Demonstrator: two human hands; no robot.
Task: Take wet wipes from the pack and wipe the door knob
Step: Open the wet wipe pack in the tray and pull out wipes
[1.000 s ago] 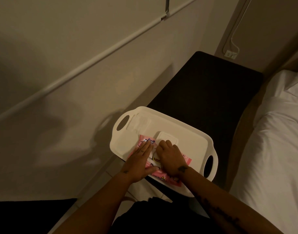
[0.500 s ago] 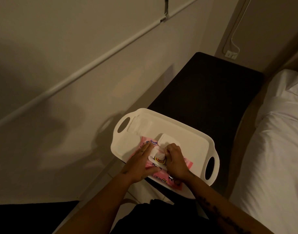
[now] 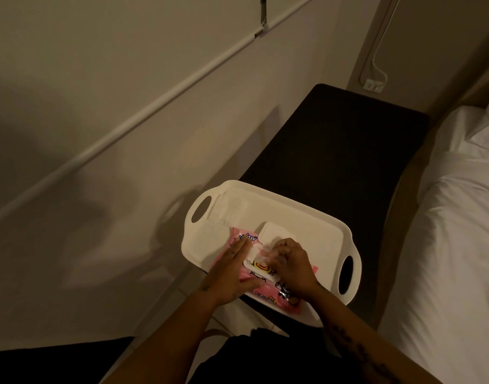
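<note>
A pink wet wipes pack (image 3: 268, 296) lies on a white tray (image 3: 315, 239) with two handle holes. Its white flip lid (image 3: 275, 232) stands open toward the far side. My left hand (image 3: 232, 270) lies flat on the left part of the pack, fingers stretched out, pressing it down. My right hand (image 3: 290, 266) hovers over the opening with fingers curled and pinched at a white wipe (image 3: 258, 253) that sticks up from the pack; the hand is motion-blurred. No door knob is in view.
The tray sits on the near end of a dark bench (image 3: 334, 151) along a beige wall (image 3: 113, 120). A white bed (image 3: 459, 231) lies close on the right. A wall socket with a cable (image 3: 372, 85) is at the far end.
The lid has been flipped open. My right hand's fingers have curled and lifted at the opening, drawing a white wipe upward. My left hand stays flat on the pack.
</note>
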